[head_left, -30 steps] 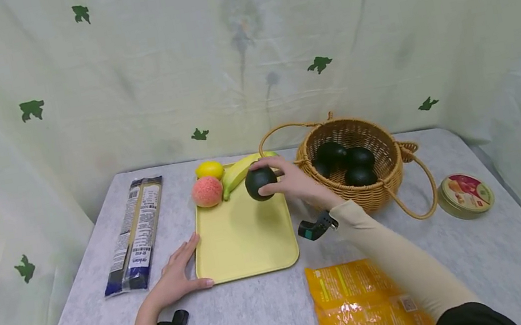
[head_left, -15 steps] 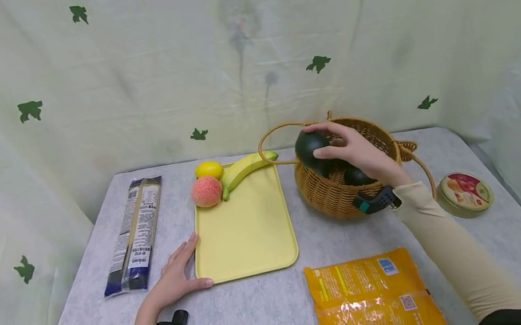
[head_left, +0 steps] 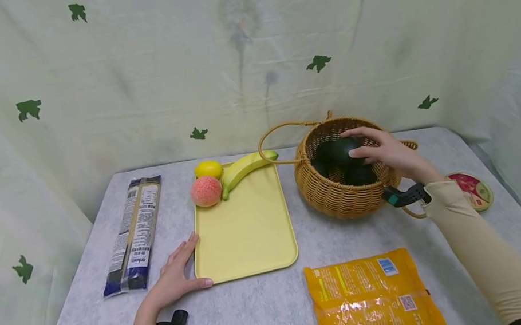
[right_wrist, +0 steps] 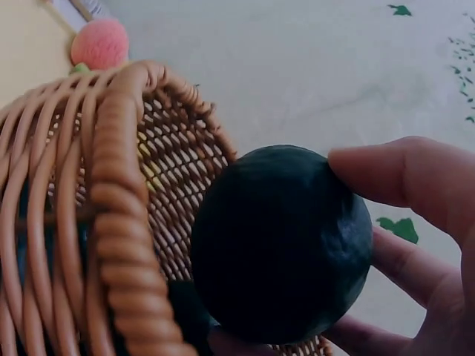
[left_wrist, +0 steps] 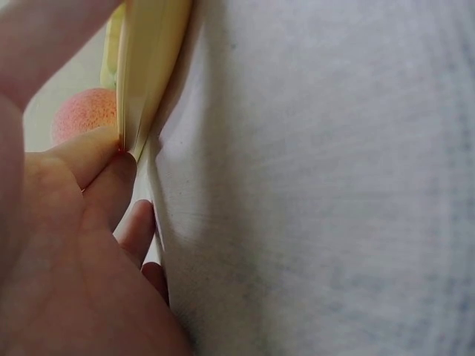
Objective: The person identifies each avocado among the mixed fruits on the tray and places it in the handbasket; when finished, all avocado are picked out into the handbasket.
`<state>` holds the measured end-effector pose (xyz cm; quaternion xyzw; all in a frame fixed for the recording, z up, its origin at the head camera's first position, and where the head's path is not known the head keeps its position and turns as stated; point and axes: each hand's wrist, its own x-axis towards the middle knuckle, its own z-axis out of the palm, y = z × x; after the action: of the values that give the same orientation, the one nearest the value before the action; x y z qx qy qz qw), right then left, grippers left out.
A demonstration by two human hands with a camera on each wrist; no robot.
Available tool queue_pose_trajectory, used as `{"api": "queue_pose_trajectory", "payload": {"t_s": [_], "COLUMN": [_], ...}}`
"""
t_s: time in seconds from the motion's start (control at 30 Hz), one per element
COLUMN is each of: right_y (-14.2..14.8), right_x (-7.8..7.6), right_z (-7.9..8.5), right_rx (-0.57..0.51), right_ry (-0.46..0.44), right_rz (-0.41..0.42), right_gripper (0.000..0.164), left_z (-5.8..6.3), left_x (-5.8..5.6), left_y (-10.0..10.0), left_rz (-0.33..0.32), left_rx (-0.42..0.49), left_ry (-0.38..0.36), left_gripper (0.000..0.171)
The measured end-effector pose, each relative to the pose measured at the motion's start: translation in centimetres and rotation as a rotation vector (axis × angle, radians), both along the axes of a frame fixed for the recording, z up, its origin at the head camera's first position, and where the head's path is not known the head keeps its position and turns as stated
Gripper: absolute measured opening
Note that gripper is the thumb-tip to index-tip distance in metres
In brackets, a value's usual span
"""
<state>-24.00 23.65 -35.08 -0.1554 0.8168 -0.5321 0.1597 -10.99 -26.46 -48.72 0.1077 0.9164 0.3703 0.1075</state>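
Note:
My right hand (head_left: 389, 152) holds a dark green round fruit (right_wrist: 278, 248) between thumb and fingers, inside the mouth of the wicker basket (head_left: 337, 200). Other dark fruits (head_left: 360, 174) lie in the basket, partly hidden. My left hand (head_left: 174, 277) rests at the near left corner of the yellow tray (head_left: 247, 237), fingers nearly straight along its left side and thumb at the front edge. At the tray's far end lie a pink peach-like fruit (head_left: 205, 190), a lemon (head_left: 208, 170) and a banana (head_left: 245, 172), which reaches past the right rim.
Left of the tray lies a long plastic packet (head_left: 135, 237). An orange bag (head_left: 374, 302) lies at the front. A round tin (head_left: 475, 191) stands right of the basket, partly hidden by my right arm. The basket's looped handle (head_left: 280, 126) leans over the banana's end.
My right hand has carried the dark green fruit rightward from above the tray into the basket's mouth. The left hand and the tray stay in place.

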Motion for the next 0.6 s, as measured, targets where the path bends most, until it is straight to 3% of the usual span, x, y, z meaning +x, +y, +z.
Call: {"api": "queue_pose_trajectory", "payload": {"t_s": [0.43, 0.6], "right_y": [0.05, -0.29], "right_x": [-0.47, -0.44], "right_z": [-0.28, -0.39], "right_rx": [0.123, 0.171], "right_ry": [-0.008, 0.048], "right_rz": [0.082, 0.094], "right_gripper": [0.051, 0.045], "left_z": [-0.03, -0.08], "left_x": [-0.05, -0.09], "left_y": [0.0, -0.03], "left_rz": [-0.001, 0.001], "left_rx": [-0.002, -0.003], "left_ry": [-0.002, 0.0], "left_gripper": [0.11, 0.11]}}
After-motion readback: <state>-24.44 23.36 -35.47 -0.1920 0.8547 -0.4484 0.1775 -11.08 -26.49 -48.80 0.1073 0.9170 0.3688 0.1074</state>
